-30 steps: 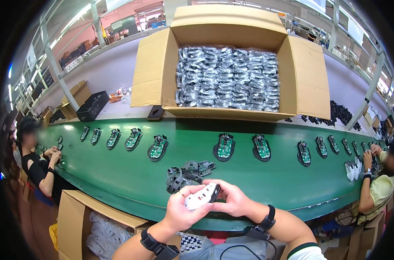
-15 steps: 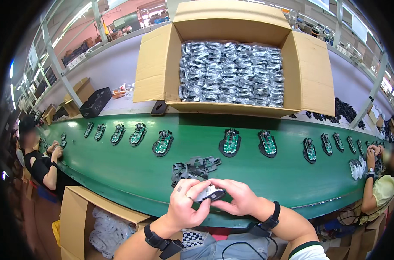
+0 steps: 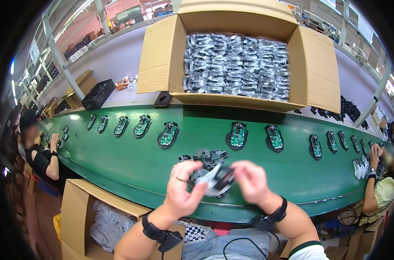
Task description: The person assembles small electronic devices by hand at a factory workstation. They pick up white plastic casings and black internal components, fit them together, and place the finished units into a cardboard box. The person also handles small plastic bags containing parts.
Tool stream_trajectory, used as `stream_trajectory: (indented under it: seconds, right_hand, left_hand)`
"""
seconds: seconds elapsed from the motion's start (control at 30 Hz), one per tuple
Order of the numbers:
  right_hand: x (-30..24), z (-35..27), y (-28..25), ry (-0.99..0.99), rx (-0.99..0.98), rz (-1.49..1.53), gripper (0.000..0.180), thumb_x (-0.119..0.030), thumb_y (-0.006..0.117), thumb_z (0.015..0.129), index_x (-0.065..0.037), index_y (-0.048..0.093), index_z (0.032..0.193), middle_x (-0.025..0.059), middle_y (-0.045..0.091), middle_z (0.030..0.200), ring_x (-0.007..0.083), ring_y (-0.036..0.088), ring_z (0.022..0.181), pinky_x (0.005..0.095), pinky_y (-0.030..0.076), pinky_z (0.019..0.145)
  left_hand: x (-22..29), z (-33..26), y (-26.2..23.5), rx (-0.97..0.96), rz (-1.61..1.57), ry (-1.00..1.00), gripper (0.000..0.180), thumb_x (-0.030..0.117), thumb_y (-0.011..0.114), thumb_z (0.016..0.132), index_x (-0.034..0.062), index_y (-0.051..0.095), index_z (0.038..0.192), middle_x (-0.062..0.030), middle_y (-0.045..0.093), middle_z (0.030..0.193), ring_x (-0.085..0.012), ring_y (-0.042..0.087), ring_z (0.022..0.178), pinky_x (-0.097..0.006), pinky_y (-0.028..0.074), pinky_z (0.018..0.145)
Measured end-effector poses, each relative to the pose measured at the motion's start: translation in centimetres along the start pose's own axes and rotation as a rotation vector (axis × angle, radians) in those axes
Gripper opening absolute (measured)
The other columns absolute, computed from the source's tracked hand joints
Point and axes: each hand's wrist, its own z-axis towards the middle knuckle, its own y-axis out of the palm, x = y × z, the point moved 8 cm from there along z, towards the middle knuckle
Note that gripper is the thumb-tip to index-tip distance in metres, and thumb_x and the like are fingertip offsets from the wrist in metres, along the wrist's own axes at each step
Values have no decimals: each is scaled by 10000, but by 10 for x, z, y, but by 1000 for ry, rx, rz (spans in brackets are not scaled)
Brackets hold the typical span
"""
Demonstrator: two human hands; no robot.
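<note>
My left hand (image 3: 183, 190) is closed on a light plastic shell (image 3: 212, 184) with a dark part at its right side, held tilted over the near edge of the green belt. The shell is blurred, and it looks like a computer mouse cover. My right hand (image 3: 253, 182) is at the dark end, its fingers smeared by motion; whether they touch the shell I cannot tell. Behind it lies a loose pile of dark grey plastic parts (image 3: 210, 157), partly hidden by the shell and my left hand.
Black mouse bases with green circuit boards (image 3: 238, 135) stand in a row along the green belt (image 3: 119, 156). Behind is an open carton (image 3: 240, 100) of plastic-wrapped items. A carton with clear bags (image 3: 108, 229) stands lower left. Co-workers sit at left (image 3: 43, 160) and right (image 3: 374, 190).
My hands have lifted slightly and moved apart, the right one drawing right. The shell has turned, showing more of its light face and dark part. The whole view has shifted a little.
</note>
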Motion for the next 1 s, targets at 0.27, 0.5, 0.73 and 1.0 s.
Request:
stream_trajectory:
  seconds: [0.27,0.5,0.73,1.0]
  right_hand:
    - [21,33,-60,-131,212,-639,298,-56,679,875,17,664,1164,199,669,1147,340,668,994,397,546,882]
    - [-31,-14,50,-259,-525,-440,352,-69,784,766,-16,697,1103,172,691,1133,372,657,1043,443,539,908]
    - [-8,-12,39,-200,-400,-400,240,91,608,876,25,669,1098,222,693,1165,381,678,1072,421,533,947]
    - [55,-7,-5,127,-110,-162,257,49,467,1038,23,640,1226,73,646,1138,127,602,957,253,499,853]
  left_hand:
    - [-47,6,-46,227,208,-55,174,58,704,891,18,698,1060,-196,661,1194,-326,647,1109,-395,516,960]
    - [-9,-17,-190,530,447,85,31,12,649,956,18,674,939,-110,702,989,-203,664,933,-326,533,833]
    - [-39,-276,-334,748,1485,-375,124,120,663,901,62,593,818,-142,638,909,-378,600,874,-505,470,787]
    - [-96,-477,-316,487,1290,-1640,497,394,732,849,37,669,1189,-211,571,1327,-412,525,1266,-507,465,1054]
